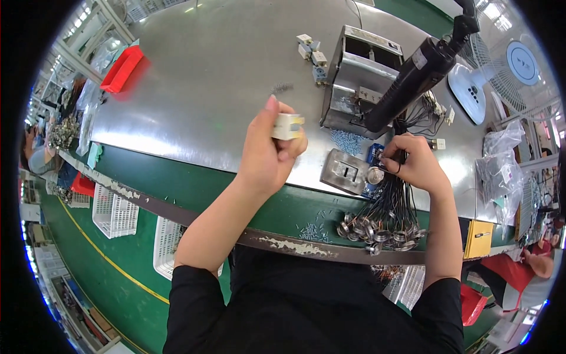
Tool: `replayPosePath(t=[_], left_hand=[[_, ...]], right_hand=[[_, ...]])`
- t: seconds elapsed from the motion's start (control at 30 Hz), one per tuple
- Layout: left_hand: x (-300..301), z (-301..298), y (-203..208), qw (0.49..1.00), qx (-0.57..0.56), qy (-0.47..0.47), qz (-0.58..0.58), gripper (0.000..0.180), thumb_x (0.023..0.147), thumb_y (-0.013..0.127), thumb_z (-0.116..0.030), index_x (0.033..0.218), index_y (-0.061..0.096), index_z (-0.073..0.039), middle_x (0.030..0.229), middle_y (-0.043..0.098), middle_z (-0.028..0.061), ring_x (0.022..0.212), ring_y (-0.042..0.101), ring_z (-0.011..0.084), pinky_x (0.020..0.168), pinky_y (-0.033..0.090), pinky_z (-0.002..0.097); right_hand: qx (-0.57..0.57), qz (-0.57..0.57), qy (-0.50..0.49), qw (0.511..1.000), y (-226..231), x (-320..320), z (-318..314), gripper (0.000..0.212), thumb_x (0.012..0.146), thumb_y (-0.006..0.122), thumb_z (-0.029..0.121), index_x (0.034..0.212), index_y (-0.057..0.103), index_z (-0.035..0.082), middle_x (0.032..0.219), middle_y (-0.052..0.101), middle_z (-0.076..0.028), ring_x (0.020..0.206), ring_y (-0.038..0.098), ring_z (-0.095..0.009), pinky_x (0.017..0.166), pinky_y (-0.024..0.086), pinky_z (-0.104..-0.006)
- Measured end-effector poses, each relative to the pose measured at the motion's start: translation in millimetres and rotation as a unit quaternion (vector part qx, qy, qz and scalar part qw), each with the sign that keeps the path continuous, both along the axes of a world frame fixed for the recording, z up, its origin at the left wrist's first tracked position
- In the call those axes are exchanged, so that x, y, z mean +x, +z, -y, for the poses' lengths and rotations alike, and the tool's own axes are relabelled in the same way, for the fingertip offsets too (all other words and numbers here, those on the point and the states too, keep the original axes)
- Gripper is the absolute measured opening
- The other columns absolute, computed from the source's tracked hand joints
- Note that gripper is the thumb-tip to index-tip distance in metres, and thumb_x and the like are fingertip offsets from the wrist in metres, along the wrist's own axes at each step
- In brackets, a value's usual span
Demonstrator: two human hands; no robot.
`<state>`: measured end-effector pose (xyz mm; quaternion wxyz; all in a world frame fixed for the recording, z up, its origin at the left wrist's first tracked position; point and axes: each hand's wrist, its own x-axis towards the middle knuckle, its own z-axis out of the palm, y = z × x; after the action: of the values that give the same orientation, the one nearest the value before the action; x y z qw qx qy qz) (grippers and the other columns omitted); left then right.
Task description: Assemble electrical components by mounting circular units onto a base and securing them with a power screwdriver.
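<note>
My left hand is raised over the steel table and grips a small cream block-shaped part between thumb and fingers. My right hand pinches a bundle of thin black wires next to a round silver button part. The wires hang toward the table's front edge, where several silver ring-shaped parts lie in a heap. A flat metal fixture plate sits between my two hands.
A grey metal box stand carries a black powered screwdriver on an arm. Small cream blocks lie behind. Loose screws are scattered near the plate. A red bin stands far left, white fans right, a yellow box by the edge.
</note>
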<state>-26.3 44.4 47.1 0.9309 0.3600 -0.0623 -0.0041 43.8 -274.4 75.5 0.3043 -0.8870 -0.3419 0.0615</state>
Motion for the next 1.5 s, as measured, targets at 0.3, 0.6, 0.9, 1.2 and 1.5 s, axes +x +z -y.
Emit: replayPosePath(t=[0.3, 0.6, 0.9, 1.2, 1.5], left_hand=[[17, 34, 8, 0.828, 0.537, 0.024, 0.156, 0.04, 0.072, 0.088, -0.019, 0.069, 0.05, -0.008, 0.069, 0.059, 0.0042, 0.065, 0.059, 0.0185, 0.062, 0.047, 0.0335], [30, 62, -18, 0.623, 0.664, 0.142, 0.388, 0.041, 0.061, 0.091, -0.024, 0.067, 0.053, -0.01, 0.065, 0.056, 0.0043, 0.059, 0.06, 0.0286, 0.058, 0.047, 0.0383], [31, 53, -18, 0.66, 0.655, 0.069, 0.362, 0.057, 0.054, 0.098, -0.045, 0.071, 0.056, -0.009, 0.066, 0.055, 0.0049, 0.065, 0.061, 0.0292, 0.06, 0.048, 0.0404], [20, 47, -12, 0.715, 0.643, -0.023, 0.274, 0.047, 0.068, 0.095, -0.04, 0.093, 0.07, -0.009, 0.086, 0.074, 0.0058, 0.074, 0.069, 0.0282, 0.069, 0.054, 0.0397], [24, 37, -31, 0.779, 0.564, -0.047, 0.27, 0.036, 0.073, 0.094, -0.013, 0.105, 0.081, -0.005, 0.103, 0.08, 0.0122, 0.089, 0.077, 0.0255, 0.075, 0.06, 0.0345]], right_hand=[[0.088, -0.044, -0.048, 0.994, -4, 1, 9, 0.015, 0.081, 0.084, 0.001, 0.089, 0.072, -0.002, 0.083, 0.074, -0.01, 0.078, 0.07, -0.022, 0.074, 0.053, -0.0338], [0.012, 0.012, 0.045, 0.999, -1, 6, 11, 0.018, 0.08, 0.085, 0.006, 0.09, 0.072, -0.001, 0.084, 0.07, -0.014, 0.081, 0.065, -0.033, 0.076, 0.052, -0.0416], [0.103, -0.045, 0.004, 0.994, 12, 5, 11, 0.01, 0.086, 0.073, 0.002, 0.094, 0.068, -0.002, 0.085, 0.071, -0.012, 0.079, 0.069, -0.026, 0.074, 0.052, -0.0351], [0.16, -0.013, 0.016, 0.987, 20, 3, 8, 0.011, 0.081, 0.075, -0.004, 0.089, 0.069, -0.002, 0.081, 0.071, -0.009, 0.073, 0.067, -0.018, 0.066, 0.05, -0.0307], [0.158, -0.003, 0.029, 0.987, 32, 1, 1, 0.012, 0.084, 0.074, -0.006, 0.095, 0.071, -0.003, 0.086, 0.071, -0.01, 0.076, 0.066, -0.017, 0.068, 0.05, -0.0297]])
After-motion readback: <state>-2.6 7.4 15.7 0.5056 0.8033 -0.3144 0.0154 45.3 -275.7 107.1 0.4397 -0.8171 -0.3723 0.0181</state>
